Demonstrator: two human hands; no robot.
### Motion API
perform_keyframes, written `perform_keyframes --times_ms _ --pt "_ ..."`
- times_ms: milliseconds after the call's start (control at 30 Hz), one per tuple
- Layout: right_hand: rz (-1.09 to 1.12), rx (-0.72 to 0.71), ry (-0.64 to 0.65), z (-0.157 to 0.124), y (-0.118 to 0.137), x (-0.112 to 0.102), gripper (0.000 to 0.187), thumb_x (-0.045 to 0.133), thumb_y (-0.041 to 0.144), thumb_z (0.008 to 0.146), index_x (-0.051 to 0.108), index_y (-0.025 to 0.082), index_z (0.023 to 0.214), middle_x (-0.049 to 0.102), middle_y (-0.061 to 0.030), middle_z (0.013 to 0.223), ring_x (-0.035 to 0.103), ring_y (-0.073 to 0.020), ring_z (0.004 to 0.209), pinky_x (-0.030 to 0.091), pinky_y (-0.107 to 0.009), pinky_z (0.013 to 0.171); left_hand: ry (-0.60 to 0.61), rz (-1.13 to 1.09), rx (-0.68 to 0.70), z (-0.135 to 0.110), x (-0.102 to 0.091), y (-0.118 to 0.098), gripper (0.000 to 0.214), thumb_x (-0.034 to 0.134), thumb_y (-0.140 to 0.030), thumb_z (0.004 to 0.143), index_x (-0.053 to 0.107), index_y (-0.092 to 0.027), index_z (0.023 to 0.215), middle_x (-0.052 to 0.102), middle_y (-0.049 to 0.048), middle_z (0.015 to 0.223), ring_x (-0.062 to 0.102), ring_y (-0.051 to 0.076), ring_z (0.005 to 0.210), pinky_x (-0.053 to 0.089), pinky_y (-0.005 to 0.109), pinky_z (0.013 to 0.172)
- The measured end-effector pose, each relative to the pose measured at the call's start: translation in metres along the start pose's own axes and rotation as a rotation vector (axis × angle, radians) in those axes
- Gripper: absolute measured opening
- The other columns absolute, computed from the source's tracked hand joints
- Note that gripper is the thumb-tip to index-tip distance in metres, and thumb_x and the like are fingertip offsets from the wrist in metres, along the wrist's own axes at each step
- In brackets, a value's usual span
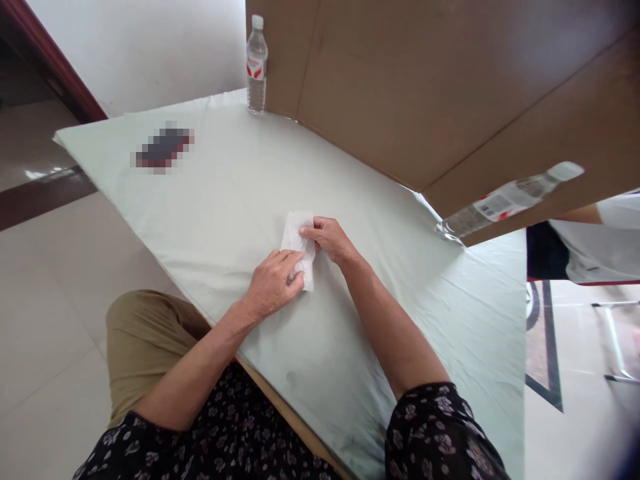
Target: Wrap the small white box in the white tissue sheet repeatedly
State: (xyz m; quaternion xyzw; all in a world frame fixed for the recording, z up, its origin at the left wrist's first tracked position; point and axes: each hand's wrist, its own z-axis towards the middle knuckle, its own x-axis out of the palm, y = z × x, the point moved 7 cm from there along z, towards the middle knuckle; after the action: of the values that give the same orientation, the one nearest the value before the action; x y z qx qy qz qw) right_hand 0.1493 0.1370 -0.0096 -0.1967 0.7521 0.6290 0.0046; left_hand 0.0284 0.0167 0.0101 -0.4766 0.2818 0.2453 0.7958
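A white folded tissue (298, 223) lies just over the pale green tablecloth, long and narrow in shape. My right hand (330, 238) pinches its right edge near the top, thumb laid on the upper face. Across the lower part rests my left hand (275, 280), its fingers curled onto the tissue and its thumb at the lower edge. Both hands are closed on the tissue. The undersides of the fingers are hidden.
A water bottle (257, 67) stands at the far edge by a tall cardboard panel (370, 87). Another bottle (505, 200) is at the panel's right end. A pixelated dark object (163, 148) lies far left on the tablecloth (215, 180). Behind the panel, a person's sleeve (617, 212) shows.
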Motion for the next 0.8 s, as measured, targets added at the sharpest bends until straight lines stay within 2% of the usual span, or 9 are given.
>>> perform_keyframes --times_ms 133,233,333,500,633,700,800 --pt "0.135 -0.107 0.022 -0.012 0.01 0.005 0.023 0.068 0.036 0.068 0.064 0.019 0.083 0.065 0.0021 0.076 0.055 -0.0129 0.069 0.046 -0.025 0.064 0.001 -0.054 -0.033 -0.001 0.001 0.004 0.033 0.055 -0.018 0.089 0.066 -0.019 0.12 0.072 0.0103 0.121 0.065 0.026 0.111 0.052 0.043 0.102" --pt "0.208 -0.163 0.065 -0.023 0.016 0.009 0.029 0.069 0.039 0.069 0.063 0.021 0.09 0.068 0.0005 0.083 0.058 -0.0158 0.078 0.049 -0.029 0.073 -0.005 -0.087 -0.068 -0.002 0.0 0.005 0.031 0.057 -0.018 0.088 0.065 -0.02 0.118 0.069 0.0095 0.121 0.065 0.025 0.111 0.052 0.041 0.101" --pt "0.227 -0.206 0.113 -0.036 0.02 0.013 0.031 0.071 0.044 0.072 0.062 0.022 0.092 0.068 -0.0005 0.086 0.061 -0.0179 0.085 0.05 -0.032 0.081 -0.066 -0.092 -0.139 -0.004 -0.004 0.008 0.031 0.061 -0.022 0.085 0.063 -0.02 0.116 0.063 0.0112 0.123 0.064 0.024 0.111 0.055 0.038 0.095" --pt "0.155 -0.309 0.149 -0.057 0.027 0.014 0.031 0.07 0.05 0.08 0.059 0.022 0.089 0.062 0.0005 0.084 0.057 -0.0163 0.08 0.047 -0.03 0.079 -0.208 -0.078 -0.267 -0.009 -0.01 0.016 0.046 0.071 -0.025 0.076 0.052 -0.02 0.118 0.058 0.0108 0.118 0.061 0.027 0.112 0.053 0.043 0.096" --pt "0.082 -0.349 0.161 -0.069 0.029 0.014 0.034 0.068 0.053 0.083 0.055 0.022 0.087 0.057 0.0015 0.081 0.054 -0.0152 0.077 0.045 -0.029 0.075 -0.186 -0.152 -0.296 -0.007 -0.009 0.021 0.07 0.072 -0.027 0.074 0.043 -0.018 0.137 0.054 0.0161 0.133 0.057 0.029 0.119 0.049 0.047 0.1" --pt "0.044 -0.355 0.154 -0.075 0.029 0.014 0.031 0.065 0.051 0.085 0.055 0.022 0.086 0.056 0.0019 0.08 0.053 -0.0149 0.075 0.045 -0.029 0.074 -0.112 -0.201 -0.297 -0.005 -0.006 0.021 0.062 0.069 -0.027 0.078 0.047 -0.02 0.136 0.059 0.0133 0.128 0.057 0.028 0.117 0.049 0.046 0.099" --pt "-0.068 -0.403 0.096 -0.088 0.027 0.014 0.023 0.061 0.046 0.09 0.059 0.023 0.088 0.062 -0.0002 0.084 0.058 -0.0167 0.081 0.048 -0.03 0.078 -0.032 -0.268 -0.313 -0.003 -0.004 0.021 0.031 0.065 -0.027 0.084 0.059 -0.022 0.114 0.066 0.0057 0.105 0.06 0.023 0.102 0.051 0.039 0.091"
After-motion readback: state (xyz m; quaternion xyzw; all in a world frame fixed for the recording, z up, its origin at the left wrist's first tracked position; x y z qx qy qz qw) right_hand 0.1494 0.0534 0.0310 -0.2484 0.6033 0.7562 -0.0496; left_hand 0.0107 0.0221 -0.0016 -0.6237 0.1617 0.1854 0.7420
